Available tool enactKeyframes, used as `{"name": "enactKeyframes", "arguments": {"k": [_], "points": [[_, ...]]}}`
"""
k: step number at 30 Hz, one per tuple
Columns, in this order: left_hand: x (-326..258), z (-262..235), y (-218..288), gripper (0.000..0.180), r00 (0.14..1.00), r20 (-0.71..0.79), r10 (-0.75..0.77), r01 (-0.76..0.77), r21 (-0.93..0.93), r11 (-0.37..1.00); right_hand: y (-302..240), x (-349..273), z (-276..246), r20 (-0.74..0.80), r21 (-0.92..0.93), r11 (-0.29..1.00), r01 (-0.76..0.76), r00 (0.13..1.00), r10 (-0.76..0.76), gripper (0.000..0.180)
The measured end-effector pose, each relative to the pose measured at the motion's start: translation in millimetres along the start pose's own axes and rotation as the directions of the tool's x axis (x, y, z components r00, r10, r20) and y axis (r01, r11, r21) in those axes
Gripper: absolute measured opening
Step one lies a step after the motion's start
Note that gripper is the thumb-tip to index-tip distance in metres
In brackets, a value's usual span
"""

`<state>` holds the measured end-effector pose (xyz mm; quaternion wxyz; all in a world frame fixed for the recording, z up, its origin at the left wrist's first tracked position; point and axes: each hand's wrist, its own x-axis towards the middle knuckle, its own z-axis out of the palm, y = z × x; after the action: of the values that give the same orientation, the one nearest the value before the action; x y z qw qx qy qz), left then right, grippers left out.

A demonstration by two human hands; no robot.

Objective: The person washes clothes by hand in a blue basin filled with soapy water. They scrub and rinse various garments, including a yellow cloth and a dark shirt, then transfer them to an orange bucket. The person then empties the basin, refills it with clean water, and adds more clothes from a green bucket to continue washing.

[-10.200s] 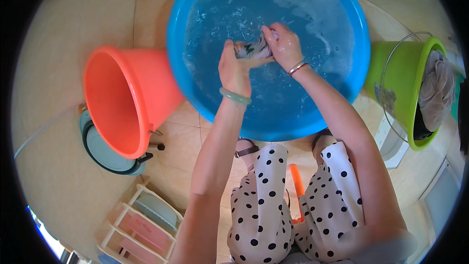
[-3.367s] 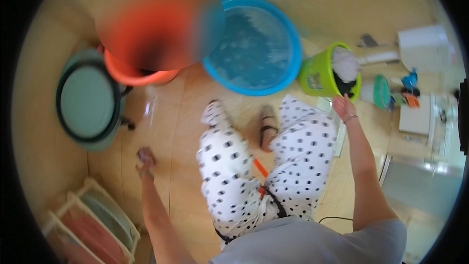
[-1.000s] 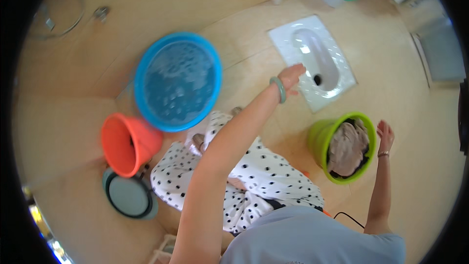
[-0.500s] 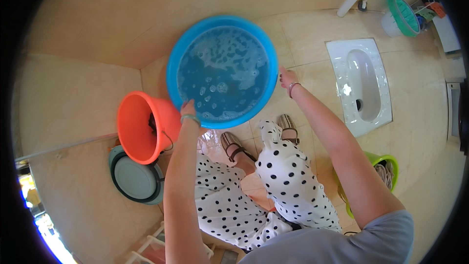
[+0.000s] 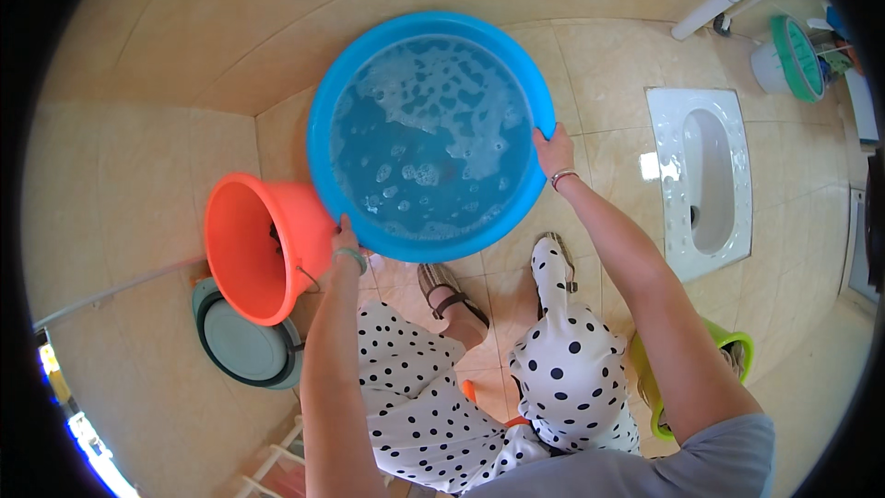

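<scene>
One blue basin (image 5: 433, 32), one orange bucket (image 5: 244, 249), one green bucket (image 5: 737, 346), one grey-green basin (image 5: 240, 350)

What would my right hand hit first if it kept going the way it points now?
The right hand already grips the rim of the blue basin; pushing on up and inward, it would probably meet the soapy water inside, though depth is unclear.

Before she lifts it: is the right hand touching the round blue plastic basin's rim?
Touching. The head view shows the right hand gripping the rim of the round blue plastic basin, fingers curled over the edge.
</scene>
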<state>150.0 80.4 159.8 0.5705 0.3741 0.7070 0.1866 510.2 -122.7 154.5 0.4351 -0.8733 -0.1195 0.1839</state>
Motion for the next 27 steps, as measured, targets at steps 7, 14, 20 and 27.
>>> {"name": "enactKeyframes", "arguments": {"k": [7,14,20,27], "points": [[-4,9,-19,0.055,0.999,0.002,0.04,-0.04,0.066,0.997,21,-2,-29,0.003,-0.012,0.998,0.056,0.998,-0.056,0.031],[-34,41,-21,0.057,0.983,0.148,0.106,-0.112,0.034,0.993,59,-12,-75,-0.055,-0.029,0.999,0.015,0.998,-0.017,0.032],[-51,86,-21,0.053,0.961,0.268,0.061,-0.12,0.211,0.97,98,-23,-130,-0.145,0.012,0.995,-0.099,0.984,0.1,0.031],[-66,140,-26,0.052,0.866,0.488,0.104,-0.23,0.207,0.951,153,-35,-181,-0.313,0.092,0.977,-0.192,0.926,0.212,0.036]]}}
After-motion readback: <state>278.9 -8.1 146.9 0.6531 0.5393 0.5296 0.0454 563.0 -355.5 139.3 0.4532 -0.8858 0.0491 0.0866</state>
